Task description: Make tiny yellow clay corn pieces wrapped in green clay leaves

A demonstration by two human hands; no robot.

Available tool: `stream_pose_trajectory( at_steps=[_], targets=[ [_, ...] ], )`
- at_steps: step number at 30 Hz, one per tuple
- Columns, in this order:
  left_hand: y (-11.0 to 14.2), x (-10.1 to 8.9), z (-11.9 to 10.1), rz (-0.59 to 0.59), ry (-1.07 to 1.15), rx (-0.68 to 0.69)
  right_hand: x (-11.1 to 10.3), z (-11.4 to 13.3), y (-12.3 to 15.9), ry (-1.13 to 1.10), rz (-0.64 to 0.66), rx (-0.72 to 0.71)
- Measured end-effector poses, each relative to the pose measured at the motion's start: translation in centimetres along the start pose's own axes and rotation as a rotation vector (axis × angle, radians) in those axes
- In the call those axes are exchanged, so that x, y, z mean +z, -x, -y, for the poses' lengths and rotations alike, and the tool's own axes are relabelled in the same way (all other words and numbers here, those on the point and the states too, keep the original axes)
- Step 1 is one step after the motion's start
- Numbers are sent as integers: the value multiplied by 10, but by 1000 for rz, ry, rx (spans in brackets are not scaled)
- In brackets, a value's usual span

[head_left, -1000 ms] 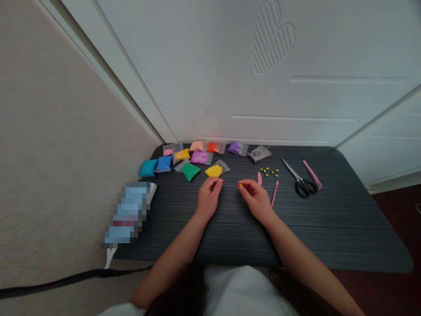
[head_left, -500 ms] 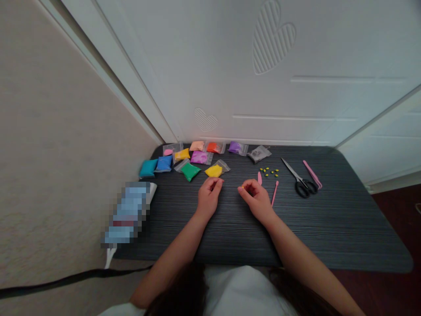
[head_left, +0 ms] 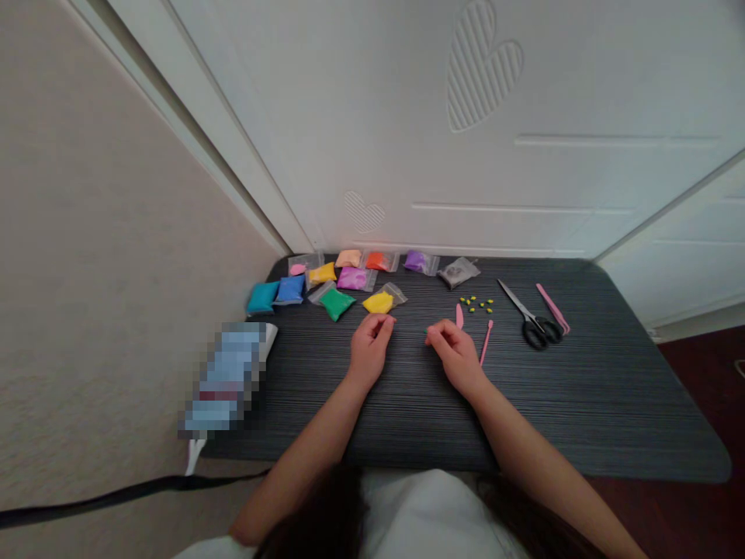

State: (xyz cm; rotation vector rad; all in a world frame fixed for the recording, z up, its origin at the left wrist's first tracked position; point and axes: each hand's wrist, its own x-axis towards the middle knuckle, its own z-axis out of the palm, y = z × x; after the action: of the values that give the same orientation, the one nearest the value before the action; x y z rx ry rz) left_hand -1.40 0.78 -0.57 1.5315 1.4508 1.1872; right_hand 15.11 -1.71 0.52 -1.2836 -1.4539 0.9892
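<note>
My right hand is closed in a pinch above the table. At its fingertips shows a speck of a small clay piece, greenish now and mostly hidden. My left hand rests with its fingers curled and pressed together just in front of a bag of yellow clay; what they hold, if anything, is hidden. Several tiny yellow-and-green clay pieces lie beyond my right hand. Close beside that hand are a pink clay knife and a thin pink modelling tool.
Black-handled scissors and pink tweezers lie on the right of the dark table. Bags of coloured clay, including green, blue and grey, line the back left. A blurred-out device with a cable stands at left.
My right hand has turned slightly and its fingers have drawn closer together. The speck at its fingertips showed yellow before and looks greenish now. My left hand stays put.
</note>
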Motion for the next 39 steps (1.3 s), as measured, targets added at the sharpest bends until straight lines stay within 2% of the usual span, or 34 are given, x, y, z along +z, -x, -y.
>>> stream_pose_trajectory(
  at_steps=[26,39],
  targets=[
    [1,0,2,-1,0,-5,4,-5,-1,-20,-4,-30],
    [1,0,0,-3,5,-7,5,-4,-1,-78,-32,10]
  ],
)
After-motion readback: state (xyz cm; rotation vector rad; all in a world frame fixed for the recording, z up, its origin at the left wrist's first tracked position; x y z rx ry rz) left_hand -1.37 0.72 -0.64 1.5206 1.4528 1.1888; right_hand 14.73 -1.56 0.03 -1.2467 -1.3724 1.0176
